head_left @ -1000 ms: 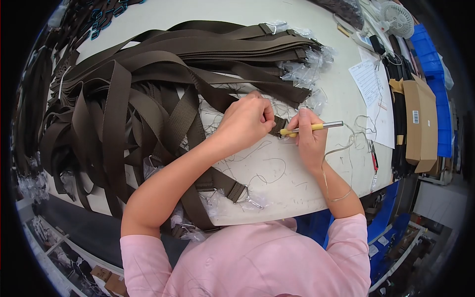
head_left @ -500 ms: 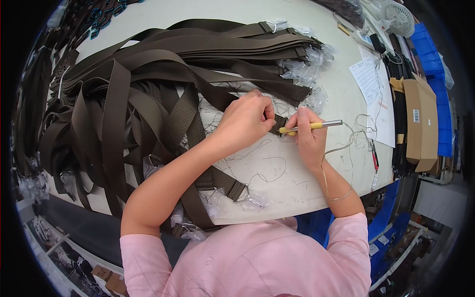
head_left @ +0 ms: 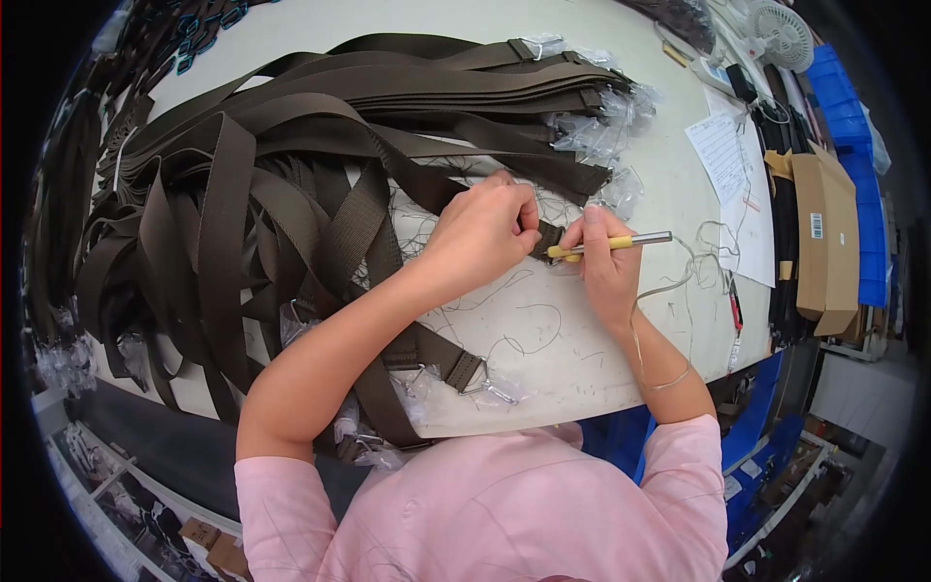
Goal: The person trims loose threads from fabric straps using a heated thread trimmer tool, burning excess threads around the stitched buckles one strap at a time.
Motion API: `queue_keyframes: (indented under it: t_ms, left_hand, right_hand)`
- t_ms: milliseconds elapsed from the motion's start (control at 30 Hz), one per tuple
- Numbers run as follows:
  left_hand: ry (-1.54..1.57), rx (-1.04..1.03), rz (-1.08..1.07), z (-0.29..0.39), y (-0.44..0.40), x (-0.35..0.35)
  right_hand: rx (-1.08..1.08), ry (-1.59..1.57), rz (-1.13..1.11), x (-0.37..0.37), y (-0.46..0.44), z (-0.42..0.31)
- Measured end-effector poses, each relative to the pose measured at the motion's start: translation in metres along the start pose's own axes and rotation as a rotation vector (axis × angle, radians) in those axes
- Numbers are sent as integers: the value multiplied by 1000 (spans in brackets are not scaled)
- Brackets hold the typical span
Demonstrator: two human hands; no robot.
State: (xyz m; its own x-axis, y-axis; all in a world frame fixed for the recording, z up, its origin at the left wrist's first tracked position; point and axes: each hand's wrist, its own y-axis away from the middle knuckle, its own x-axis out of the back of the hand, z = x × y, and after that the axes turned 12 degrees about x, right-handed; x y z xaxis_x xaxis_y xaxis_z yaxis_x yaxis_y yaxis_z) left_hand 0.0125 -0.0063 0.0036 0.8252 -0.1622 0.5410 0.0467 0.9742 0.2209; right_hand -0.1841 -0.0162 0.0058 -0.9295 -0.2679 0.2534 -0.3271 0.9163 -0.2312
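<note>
My right hand [head_left: 607, 257] grips a yellow tool with a metal shaft [head_left: 621, 243], a thin cord hanging from it. The tool's yellow end meets the stitched end of a dark strap [head_left: 548, 238]. Beside it my left hand [head_left: 490, 228] has its fingers bent and pressed together at the strap; what lies between the fingertips is hidden. Loose dark threads [head_left: 533, 325] lie around both hands. Another strap end [head_left: 464, 371] with a metal ring and clear plastic rests nearer the table's front edge.
Long dark straps [head_left: 228, 194] pile up across the left and back of the white table [head_left: 592, 388]. On the right are written papers [head_left: 722, 160], a red-handled tool [head_left: 734, 308], a cardboard box [head_left: 824, 242], blue bins [head_left: 853, 165] and a white fan [head_left: 779, 37].
The view has shifted very slightly. Both hands hold nearly the same pose at the strap end, and the yellow tool has barely moved.
</note>
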Motion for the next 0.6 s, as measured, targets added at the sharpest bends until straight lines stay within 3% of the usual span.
queue_keyframes:
  t_ms: [600]
  left_hand:
    - [9, -2, -5, 0, 0, 0]
  right_hand:
    - [-4, -3, 9, 0, 0, 0]
